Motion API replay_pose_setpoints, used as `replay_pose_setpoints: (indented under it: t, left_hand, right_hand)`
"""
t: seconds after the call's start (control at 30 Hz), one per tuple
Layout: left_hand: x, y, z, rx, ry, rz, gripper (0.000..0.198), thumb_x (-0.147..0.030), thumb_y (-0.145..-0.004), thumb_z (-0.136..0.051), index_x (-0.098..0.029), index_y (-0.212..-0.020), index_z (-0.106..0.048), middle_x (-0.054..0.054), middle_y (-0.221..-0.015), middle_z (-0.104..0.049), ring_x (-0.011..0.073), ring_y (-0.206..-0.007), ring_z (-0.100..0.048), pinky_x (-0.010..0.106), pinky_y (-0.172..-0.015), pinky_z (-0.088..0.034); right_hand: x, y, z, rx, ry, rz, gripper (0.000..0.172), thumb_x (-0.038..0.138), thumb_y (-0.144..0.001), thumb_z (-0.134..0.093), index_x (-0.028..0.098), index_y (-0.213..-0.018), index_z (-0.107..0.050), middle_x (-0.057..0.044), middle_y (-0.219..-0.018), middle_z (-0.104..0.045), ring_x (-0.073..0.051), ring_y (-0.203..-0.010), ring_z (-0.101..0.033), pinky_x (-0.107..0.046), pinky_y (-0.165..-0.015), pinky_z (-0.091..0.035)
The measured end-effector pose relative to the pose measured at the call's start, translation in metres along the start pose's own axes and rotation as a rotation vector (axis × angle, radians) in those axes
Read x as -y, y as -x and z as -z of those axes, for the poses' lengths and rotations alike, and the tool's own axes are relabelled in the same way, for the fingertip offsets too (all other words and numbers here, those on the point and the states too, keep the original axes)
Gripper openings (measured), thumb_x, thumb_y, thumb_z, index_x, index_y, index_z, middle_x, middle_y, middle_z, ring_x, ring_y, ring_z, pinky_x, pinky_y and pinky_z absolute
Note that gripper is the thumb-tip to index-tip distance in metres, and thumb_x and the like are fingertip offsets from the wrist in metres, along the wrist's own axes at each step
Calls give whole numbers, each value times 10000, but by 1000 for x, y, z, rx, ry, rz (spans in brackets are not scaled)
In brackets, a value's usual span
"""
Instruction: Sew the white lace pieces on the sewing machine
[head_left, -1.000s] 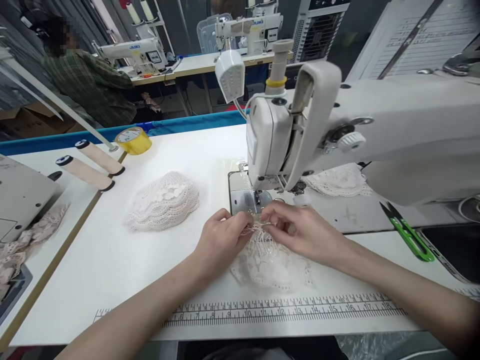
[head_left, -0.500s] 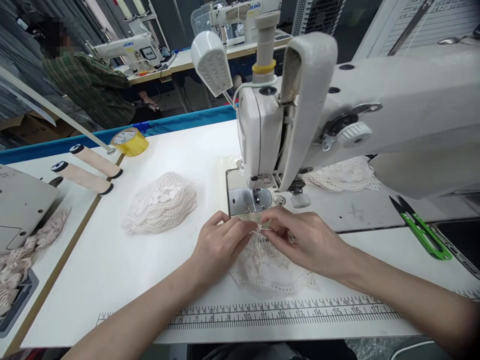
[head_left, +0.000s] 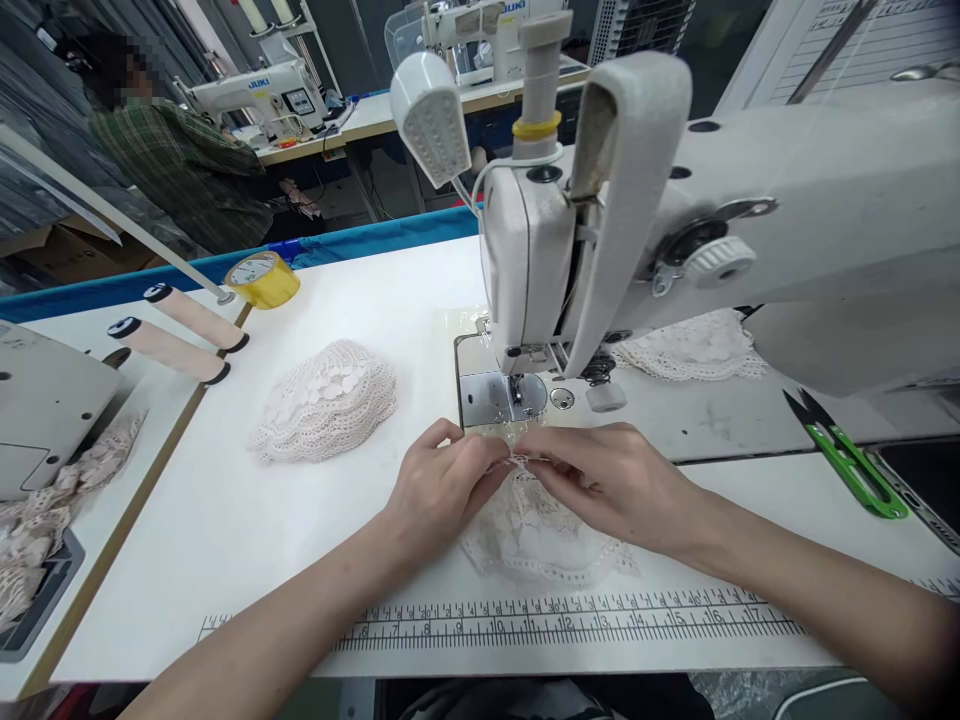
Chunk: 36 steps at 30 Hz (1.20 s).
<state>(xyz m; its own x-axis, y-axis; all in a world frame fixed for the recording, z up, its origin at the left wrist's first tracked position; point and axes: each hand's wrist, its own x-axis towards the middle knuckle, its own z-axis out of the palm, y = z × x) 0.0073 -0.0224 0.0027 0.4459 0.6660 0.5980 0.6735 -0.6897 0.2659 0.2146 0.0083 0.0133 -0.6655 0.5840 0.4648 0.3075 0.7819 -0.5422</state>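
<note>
Both hands pinch the top edge of a white lace piece [head_left: 536, 535] lying on the white table [head_left: 225, 520] just in front of the sewing machine's needle plate [head_left: 487, 397]. My left hand [head_left: 442, 485] grips the lace edge with closed fingers from the left. From the right, my right hand [head_left: 611, 480] holds the same edge, fingertips almost meeting the left ones. The white sewing machine [head_left: 675, 230] rises right behind them, its presser foot [head_left: 517, 390] a little beyond the fingertips.
A pile of lace pieces [head_left: 326, 405] lies to the left, another lace pile [head_left: 694, 345] behind the machine. Green thread snips [head_left: 844, 455] lie at right. Yellow tape [head_left: 262, 280] and two thread cones [head_left: 180, 335] sit at far left. A printed ruler [head_left: 562, 620] runs along the front edge. A person in a plaid shirt [head_left: 180, 170] works behind.
Both hands have drawn the lace edge slightly toward me, away from the presser foot. The view has shifted a little lower and closer to the machine.
</note>
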Motion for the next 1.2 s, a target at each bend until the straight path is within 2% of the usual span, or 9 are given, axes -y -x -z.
replay_pose_setpoints:
  t: [0.1, 0.27, 0.37, 0.47, 0.67, 0.8, 0.9, 1.03, 1.2]
  left_hand:
    - [-1, 0, 0, -22, 33, -27, 85, -155, -935, -549, -208, -972, -493, -82, -632, -607, 71, -482, -471, 244, -612, -428]
    - [-5, 1, 2, 25, 91, 106, 248, -85, -883, -479, -218, -1093, -473, -67, -660, -606, 96, -550, -534, 230, -544, -406]
    - [-5, 2, 3, 29, 91, 56, 348, -70, -889, -461, -225, -1200, -462, -61, -690, -623, 100, -571, -549, 245, -579, -432]
    - [-3, 2, 2, 48, 62, -33, 376, -75, -916, -462, -238, -1255, -476, -61, -699, -629, 99, -569, -555, 266, -619, -444]
    - [-10, -1, 6, -10, 108, -80, 156, -93, -913, -507, -199, -961, -610, -46, -659, -656, 82, -538, -559, 256, -594, -439]
    - [-18, -5, 8, 262, 252, 228, 164, -236, -926, -543, -236, -811, -660, -41, -605, -649, 113, -531, -565, 266, -562, -441]
    - [-16, -5, 2, 306, 117, 325, 117, -293, -915, -579, -230, -860, -660, -45, -577, -621, 124, -501, -526, 299, -606, -435]
    - [-11, -3, -7, 214, -147, 241, 307, -322, -875, -646, -174, -1133, -568, 34, -874, -696, 179, -704, -611, 362, -734, -429]
    - [-15, -2, -6, 129, -297, -63, 192, -190, -903, -606, -204, -1094, -627, 35, -1123, -697, 220, -958, -614, 400, -870, -366]
  right_hand:
    - [-4, 5, -1, -94, 126, 90, 189, 146, -975, -436, 221, -1051, -592, 30, -720, -657, -88, -586, -594, -214, -520, -469]
    - [-8, 18, -2, -101, 381, 350, 278, 135, -932, -481, 251, -1144, -618, -27, -783, -705, -167, -647, -640, -298, -528, -498]
    - [-8, 23, 0, -78, 434, 502, 338, 132, -896, -527, 231, -1208, -611, -54, -800, -708, -200, -684, -648, -322, -543, -513]
    - [-9, 27, 2, -24, 433, 507, 355, 167, -911, -501, 261, -1237, -601, -57, -848, -712, -204, -723, -655, -324, -553, -516]
    - [-3, 22, 11, 10, 345, 520, 267, 144, -914, -493, 260, -1077, -670, -15, -722, -674, -164, -640, -605, -303, -486, -446]
    - [6, 6, 18, 95, 173, 208, 243, 177, -965, -454, 232, -873, -672, 46, -579, -612, -95, -465, -501, -258, -441, -387]
    - [1, -3, 14, 117, 46, -58, 214, 237, -966, -490, 212, -866, -677, 34, -674, -681, -95, -556, -595, -232, -514, -434]
    - [-15, -8, 2, 110, 165, -244, 226, 249, -951, -496, 211, -879, -706, 8, -735, -712, -126, -607, -624, -254, -538, -408]
    - [-26, -10, -1, 72, 292, -379, 247, 356, -942, -522, 236, -891, -731, -14, -762, -700, -141, -617, -598, -270, -539, -360]
